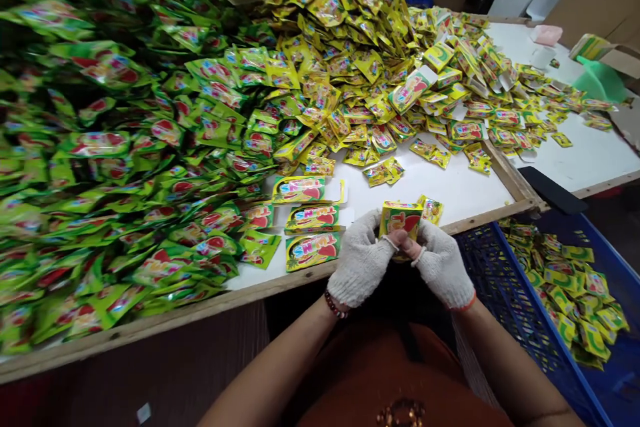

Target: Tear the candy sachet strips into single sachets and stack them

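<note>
Both my hands, in white knit gloves with bare thumb tips, hold one small yellow-green candy box point(400, 217) upright at the table's front edge. My left hand point(364, 257) grips its left side, and my right hand point(443, 263) closes on its right side. Both thumbs press on the lower front; the box's underside is hidden. A yellow sachet point(431, 209) lies just behind the box. Left of my hands, several flat printed boxes lie in a column, among them a middle box point(313, 218) and a front box point(313, 250), some with white flaps out.
A big heap of green sachets point(150, 140) covers the table's left. Yellow sachets point(350, 33) and small boxes pile up behind. A wooden rim point(280, 285) edges the table. At right are a black phone-like slab point(550, 188), a green funnel-like object point(597, 80) and a blue crate point(540, 320) holding boxes.
</note>
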### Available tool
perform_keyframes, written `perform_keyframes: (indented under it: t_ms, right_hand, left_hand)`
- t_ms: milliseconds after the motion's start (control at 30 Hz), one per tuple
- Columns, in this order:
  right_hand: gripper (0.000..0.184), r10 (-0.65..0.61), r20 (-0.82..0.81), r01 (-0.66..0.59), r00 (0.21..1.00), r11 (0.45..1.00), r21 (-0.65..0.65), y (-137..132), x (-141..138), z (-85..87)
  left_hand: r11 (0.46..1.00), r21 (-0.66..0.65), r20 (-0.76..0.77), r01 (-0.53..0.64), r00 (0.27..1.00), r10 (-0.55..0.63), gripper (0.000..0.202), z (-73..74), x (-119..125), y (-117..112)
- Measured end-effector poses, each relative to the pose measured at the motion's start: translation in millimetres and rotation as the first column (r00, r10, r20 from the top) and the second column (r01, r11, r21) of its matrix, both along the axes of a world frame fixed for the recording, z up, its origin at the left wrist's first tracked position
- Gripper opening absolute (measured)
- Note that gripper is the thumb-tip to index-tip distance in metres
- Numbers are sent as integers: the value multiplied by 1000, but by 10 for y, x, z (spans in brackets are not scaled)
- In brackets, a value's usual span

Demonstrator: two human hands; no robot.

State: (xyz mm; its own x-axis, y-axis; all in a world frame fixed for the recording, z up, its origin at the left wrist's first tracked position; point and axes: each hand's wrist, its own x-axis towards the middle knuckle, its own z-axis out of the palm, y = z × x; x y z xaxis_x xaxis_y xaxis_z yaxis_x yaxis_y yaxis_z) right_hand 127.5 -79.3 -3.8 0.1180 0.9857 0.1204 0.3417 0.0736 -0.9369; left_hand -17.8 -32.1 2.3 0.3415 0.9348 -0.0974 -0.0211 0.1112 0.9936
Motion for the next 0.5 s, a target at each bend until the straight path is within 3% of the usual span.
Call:
perform_keyframes:
  t_ms: [233,333,400,467,500]
  right_hand:
    - [39,66,-97,-72,993,995,-68,12,-23,-10]
    - [43,33,-199,-64,980,987,-151,5,-47,-81]
    - [46,-17,-357,-83,934,961,-262,-17,33,-123]
    - [43,-125,-502,-60,856,940,-337,-75,249,-123]
    - [39,-196,-550,2,812,943,-334,-126,411,-99]
  left_hand:
    - [995,101,-87,23,996,-15,31,-41,-27,23]
    - [969,202,-225,140,970,-93,24,18,-91,72]
    - [916,344,-366,207,928,-72,22,104,-214,202]
    - [823,515,-511,240,857,70,30,205,-418,430]
    - [775,557,-605,297,785,133,30,250,-543,571]
